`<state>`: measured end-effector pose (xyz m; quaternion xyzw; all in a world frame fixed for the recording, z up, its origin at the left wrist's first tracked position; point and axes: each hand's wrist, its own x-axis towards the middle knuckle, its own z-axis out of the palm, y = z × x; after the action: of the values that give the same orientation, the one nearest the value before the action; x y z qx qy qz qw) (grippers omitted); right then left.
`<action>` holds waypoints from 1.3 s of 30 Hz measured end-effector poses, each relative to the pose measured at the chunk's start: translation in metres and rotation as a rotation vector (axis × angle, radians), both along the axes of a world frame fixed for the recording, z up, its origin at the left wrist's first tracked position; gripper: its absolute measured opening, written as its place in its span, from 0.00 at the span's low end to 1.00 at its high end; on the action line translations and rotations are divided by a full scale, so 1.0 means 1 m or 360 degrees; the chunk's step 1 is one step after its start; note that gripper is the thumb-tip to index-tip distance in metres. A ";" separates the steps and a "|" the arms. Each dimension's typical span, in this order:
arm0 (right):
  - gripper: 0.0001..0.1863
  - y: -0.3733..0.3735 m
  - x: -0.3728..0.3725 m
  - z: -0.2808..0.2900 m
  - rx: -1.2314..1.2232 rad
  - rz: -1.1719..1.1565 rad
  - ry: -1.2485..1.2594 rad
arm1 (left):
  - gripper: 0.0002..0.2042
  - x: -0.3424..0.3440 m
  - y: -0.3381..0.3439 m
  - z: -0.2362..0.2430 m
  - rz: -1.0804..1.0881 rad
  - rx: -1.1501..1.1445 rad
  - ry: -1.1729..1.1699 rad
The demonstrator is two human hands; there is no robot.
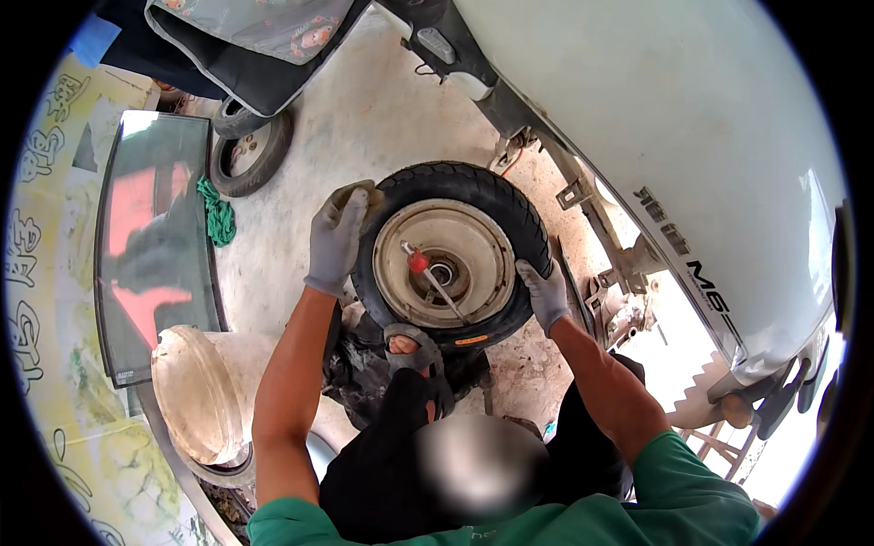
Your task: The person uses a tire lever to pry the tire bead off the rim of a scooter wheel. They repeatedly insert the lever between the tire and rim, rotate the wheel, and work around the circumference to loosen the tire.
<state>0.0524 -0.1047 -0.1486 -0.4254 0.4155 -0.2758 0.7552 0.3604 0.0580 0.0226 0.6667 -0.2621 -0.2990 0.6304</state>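
A black tyre (523,218) on a dirty cream metal rim (492,246) lies in front of me. My right hand (546,293), in a grey glove, grips the tyre's right edge, thumb on the sidewall and fingers hidden behind. My left hand (337,235), gloved in grey with brownish fingers, is closed at the tyre's upper left edge; what its fingers hold, if anything, is hidden. Across the rim and hub lies a slim metal rod (446,296) with a red piece (417,262) near its upper end. My sandalled foot (410,346) is against the tyre's near side.
On the right stands a pale vehicle panel (674,118) with an exposed metal frame (596,218). Two tyres (264,164) and a green cloth (217,214) lie at the far left. Nearer are a glass pane (159,246), a cream bucket (196,396) and a black crumpled heap (350,369).
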 end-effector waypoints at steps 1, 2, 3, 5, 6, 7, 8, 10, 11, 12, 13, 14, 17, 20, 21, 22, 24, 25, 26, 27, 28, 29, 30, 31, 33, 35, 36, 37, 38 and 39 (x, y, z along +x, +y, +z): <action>0.20 0.003 0.003 0.007 0.0101 0.0003 -0.0094 | 0.19 -0.013 0.004 0.017 -0.0062 -0.0070 0.0098; 0.19 -0.003 -0.005 -0.014 0.0156 0.0004 -0.0200 | 0.18 -0.027 -0.003 0.027 -0.0142 -0.0066 0.0044; 0.21 0.001 0.000 -0.011 0.0129 -0.0061 -0.0206 | 0.18 -0.041 -0.005 0.033 -0.0196 -0.0047 -0.0013; 0.21 0.003 0.004 0.001 0.0111 -0.0082 -0.0104 | 0.17 -0.060 -0.011 0.028 -0.0287 0.0015 0.0069; 0.21 0.003 0.005 -0.001 0.0044 -0.0075 -0.0070 | 0.17 -0.066 -0.014 0.026 -0.0310 0.0056 0.0198; 0.21 0.003 0.005 -0.002 -0.0024 -0.0066 -0.0038 | 0.17 -0.071 -0.016 0.025 -0.0331 0.0096 0.0327; 0.21 0.003 0.005 -0.004 -0.0090 -0.0055 -0.0006 | 0.17 -0.076 -0.018 0.025 -0.0330 0.0096 0.0297; 0.21 0.002 0.004 -0.003 0.0077 -0.0056 -0.0161 | 0.17 -0.075 -0.024 0.035 -0.0307 0.0175 0.0468; 0.20 0.001 0.002 -0.003 0.0161 -0.0066 -0.0232 | 0.17 -0.074 -0.028 0.036 -0.0304 0.0216 0.0561; 0.20 -0.001 0.004 0.007 0.0127 -0.0042 -0.0085 | 0.18 -0.077 -0.035 0.033 -0.0203 0.0167 0.0624; 0.18 -0.002 0.003 -0.001 0.0120 -0.0031 -0.0120 | 0.18 -0.079 -0.037 0.031 -0.0157 0.0138 0.0613; 0.16 -0.001 0.001 -0.011 0.0114 -0.0019 -0.0156 | 0.18 -0.081 -0.038 0.030 -0.0109 0.0109 0.0601; 0.14 -0.007 -0.008 -0.031 0.0115 0.0023 -0.0145 | 0.18 -0.079 -0.044 0.023 -0.0017 0.0063 0.0549; 0.14 -0.007 -0.007 -0.032 0.0116 -0.0004 -0.0147 | 0.18 -0.079 -0.048 0.028 0.0041 0.0079 0.0525; 0.14 -0.007 -0.006 -0.032 0.0108 0.0002 -0.0156 | 0.18 -0.079 -0.048 0.027 0.0035 0.0081 0.0526; 0.14 -0.006 -0.006 -0.031 0.0101 0.0008 -0.0164 | 0.19 -0.078 -0.048 0.026 0.0029 0.0083 0.0527; 0.17 -0.004 -0.003 -0.025 0.0107 -0.0034 -0.0159 | 0.19 -0.075 -0.049 0.027 0.0022 0.0137 0.0539; 0.18 -0.002 -0.001 -0.021 0.0111 -0.0053 -0.0156 | 0.19 -0.073 -0.049 0.028 0.0021 0.0164 0.0545; 0.18 -0.002 0.000 -0.020 0.0086 -0.0051 -0.0134 | 0.18 -0.071 -0.051 0.026 0.0031 0.0192 0.0563; 0.19 -0.004 0.000 -0.021 0.0059 -0.0052 -0.0111 | 0.18 -0.069 -0.053 0.026 0.0038 0.0218 0.0580; 0.19 -0.004 0.000 -0.021 0.0032 -0.0052 -0.0088 | 0.18 -0.068 -0.055 0.025 0.0045 0.0244 0.0598; 0.19 -0.004 -0.002 -0.022 0.0048 -0.0044 -0.0133 | 0.19 -0.068 -0.056 0.026 0.0069 0.0278 0.0590; 0.18 -0.005 -0.002 -0.023 0.0065 -0.0034 -0.0181 | 0.19 -0.069 -0.058 0.027 0.0095 0.0314 0.0579; 0.17 -0.006 -0.003 -0.024 0.0082 -0.0024 -0.0229 | 0.20 -0.069 -0.060 0.027 0.0121 0.0349 0.0568; 0.18 -0.003 -0.001 -0.018 0.0117 -0.0047 -0.0250 | 0.20 -0.069 -0.064 0.025 0.0198 0.0407 0.0550; 0.19 -0.002 -0.001 -0.014 0.0113 -0.0046 -0.0196 | 0.19 -0.071 -0.067 0.025 0.0280 0.0449 0.0545; 0.19 -0.002 -0.001 -0.016 0.0088 -0.0034 -0.0129 | 0.19 -0.072 -0.068 0.025 0.0319 0.0459 0.0550; 0.19 -0.002 -0.001 -0.018 0.0063 -0.0023 -0.0063 | 0.18 -0.072 -0.069 0.025 0.0359 0.0469 0.0555; 0.19 -0.002 -0.002 -0.020 0.0053 -0.0038 -0.0102 | 0.18 -0.071 -0.070 0.024 0.0349 0.0476 0.0543; 0.20 0.000 0.000 -0.018 0.0046 -0.0042 -0.0143 | 0.19 -0.069 -0.070 0.022 0.0350 0.0484 0.0530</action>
<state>0.0522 -0.1049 -0.1669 -0.3961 0.3908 -0.2986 0.7754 0.2912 -0.0120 0.0447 0.7198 -0.0325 -0.3705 0.5861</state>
